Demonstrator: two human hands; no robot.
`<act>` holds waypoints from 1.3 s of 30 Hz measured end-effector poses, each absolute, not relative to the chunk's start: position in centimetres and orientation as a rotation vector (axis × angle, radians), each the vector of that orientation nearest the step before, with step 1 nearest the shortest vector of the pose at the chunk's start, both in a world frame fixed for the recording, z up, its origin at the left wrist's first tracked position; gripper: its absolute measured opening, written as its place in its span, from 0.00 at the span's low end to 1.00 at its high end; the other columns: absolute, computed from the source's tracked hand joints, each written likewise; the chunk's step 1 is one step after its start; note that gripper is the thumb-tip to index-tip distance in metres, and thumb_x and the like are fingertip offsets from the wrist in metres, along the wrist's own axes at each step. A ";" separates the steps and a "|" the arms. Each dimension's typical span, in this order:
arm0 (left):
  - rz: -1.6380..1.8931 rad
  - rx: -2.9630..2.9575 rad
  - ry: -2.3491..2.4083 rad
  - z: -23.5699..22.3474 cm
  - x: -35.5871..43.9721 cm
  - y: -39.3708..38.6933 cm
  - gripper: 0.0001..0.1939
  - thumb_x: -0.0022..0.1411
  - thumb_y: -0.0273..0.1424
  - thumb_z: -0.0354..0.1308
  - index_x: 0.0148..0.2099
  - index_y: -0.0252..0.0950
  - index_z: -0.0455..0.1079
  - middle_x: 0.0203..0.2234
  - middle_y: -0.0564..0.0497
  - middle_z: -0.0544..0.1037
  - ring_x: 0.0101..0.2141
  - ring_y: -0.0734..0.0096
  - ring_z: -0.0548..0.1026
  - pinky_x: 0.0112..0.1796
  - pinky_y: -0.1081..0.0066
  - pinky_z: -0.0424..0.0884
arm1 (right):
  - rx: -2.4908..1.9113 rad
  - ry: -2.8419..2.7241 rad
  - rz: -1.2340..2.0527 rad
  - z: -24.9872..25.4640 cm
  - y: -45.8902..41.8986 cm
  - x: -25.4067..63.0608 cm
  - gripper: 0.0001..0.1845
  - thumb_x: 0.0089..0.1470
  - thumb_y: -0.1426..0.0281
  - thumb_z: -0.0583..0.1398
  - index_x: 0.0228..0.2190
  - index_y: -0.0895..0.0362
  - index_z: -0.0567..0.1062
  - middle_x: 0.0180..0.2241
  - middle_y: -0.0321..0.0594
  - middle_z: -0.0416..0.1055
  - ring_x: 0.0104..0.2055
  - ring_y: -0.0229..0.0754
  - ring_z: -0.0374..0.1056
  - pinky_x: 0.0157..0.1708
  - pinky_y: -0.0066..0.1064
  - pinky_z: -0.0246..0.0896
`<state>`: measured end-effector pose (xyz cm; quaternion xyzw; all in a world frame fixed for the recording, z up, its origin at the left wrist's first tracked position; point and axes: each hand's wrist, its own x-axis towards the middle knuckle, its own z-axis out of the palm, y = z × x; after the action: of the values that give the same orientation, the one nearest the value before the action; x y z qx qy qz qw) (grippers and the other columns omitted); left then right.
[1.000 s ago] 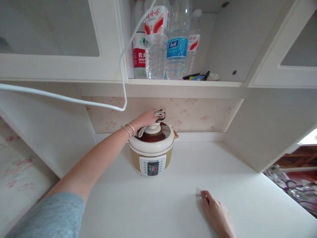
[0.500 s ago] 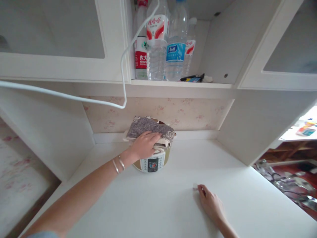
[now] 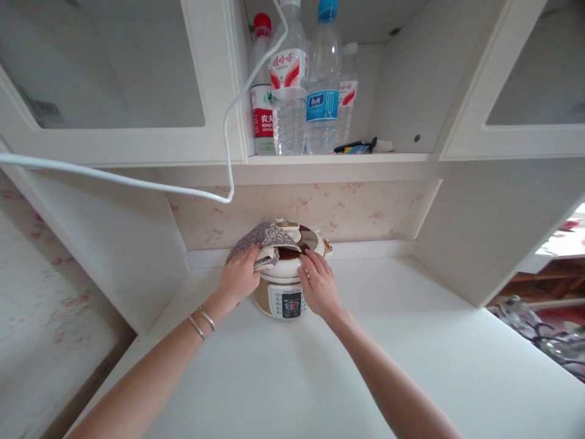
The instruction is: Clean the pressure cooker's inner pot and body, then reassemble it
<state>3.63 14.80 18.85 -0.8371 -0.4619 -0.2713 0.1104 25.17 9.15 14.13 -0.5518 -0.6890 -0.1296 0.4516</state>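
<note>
A grey and cream patterned towel (image 3: pixel 260 236) lies folded over the left part of a round electric cooker (image 3: pixel 278 271) with a white lid rim, brown top and front control panel. My left hand (image 3: pixel 240 274) is closed on the towel's near edge, which is partly raised, baring the right part of the lid. At the cooker's front right, my right hand (image 3: pixel 319 281) rests its fingertips near the lid rim, the fingers a little apart. Its palm side is hidden. Two silver bangles (image 3: pixel 201 322) circle my left wrist.
Overhead, a white shelf (image 3: pixel 347 157) holds several plastic bottles (image 3: pixel 322 103) and small dark items (image 3: pixel 356 147). A white cable (image 3: pixel 183 190) hangs across the upper left. The cooker stands on a white counter (image 3: pixel 274 378) between side panels. Shiny metal items (image 3: pixel 534 332) show at right.
My right hand has moved from the counter up and left to the cooker. The towel has shifted left in my left hand, uncovering part of the lid. The view has shifted slightly.
</note>
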 end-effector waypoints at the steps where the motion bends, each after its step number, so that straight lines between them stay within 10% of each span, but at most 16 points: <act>1: -0.804 -2.478 -1.301 18.7 3.7 14.6 0.31 0.52 0.21 0.50 0.60 0.36 0.59 0.56 0.43 0.68 0.56 0.61 0.65 0.56 0.64 0.62 | -1.347 -1.686 -0.335 13.7 9.4 24.9 0.20 0.63 0.67 0.47 0.54 0.55 0.66 0.58 0.45 0.60 0.62 0.47 0.51 0.59 0.45 0.50; 14: -0.482 -2.716 -0.380 23.9 19.2 16.5 0.12 0.62 0.24 0.50 0.46 0.36 0.69 0.43 0.44 0.77 0.47 0.64 0.72 0.51 0.63 0.62 | -1.415 -1.647 -0.344 11.1 10.2 24.8 0.16 0.62 0.71 0.48 0.45 0.58 0.72 0.46 0.47 0.69 0.53 0.49 0.59 0.55 0.46 0.53; 22: -0.512 -2.599 -1.255 26.8 23.8 22.2 0.15 0.62 0.21 0.46 0.43 0.28 0.75 0.37 0.32 0.78 0.42 0.55 0.76 0.42 0.58 0.67 | -1.365 -1.701 -0.407 12.0 9.8 25.7 0.21 0.63 0.69 0.48 0.56 0.53 0.65 0.59 0.42 0.60 0.63 0.45 0.50 0.60 0.43 0.51; 39: -0.259 -2.328 -1.875 24.0 -0.7 27.7 0.10 0.55 0.26 0.58 0.41 0.28 0.73 0.38 0.34 0.77 0.43 0.48 0.75 0.43 0.55 0.67 | -1.321 -1.617 -0.392 10.9 10.4 25.1 0.22 0.63 0.70 0.48 0.57 0.54 0.63 0.60 0.42 0.57 0.64 0.46 0.47 0.60 0.47 0.47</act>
<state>-0.67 27.70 23.99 -0.7740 -0.6233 -0.0862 0.0707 25.06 10.37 10.88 -0.5432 -0.6648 -0.1613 0.4868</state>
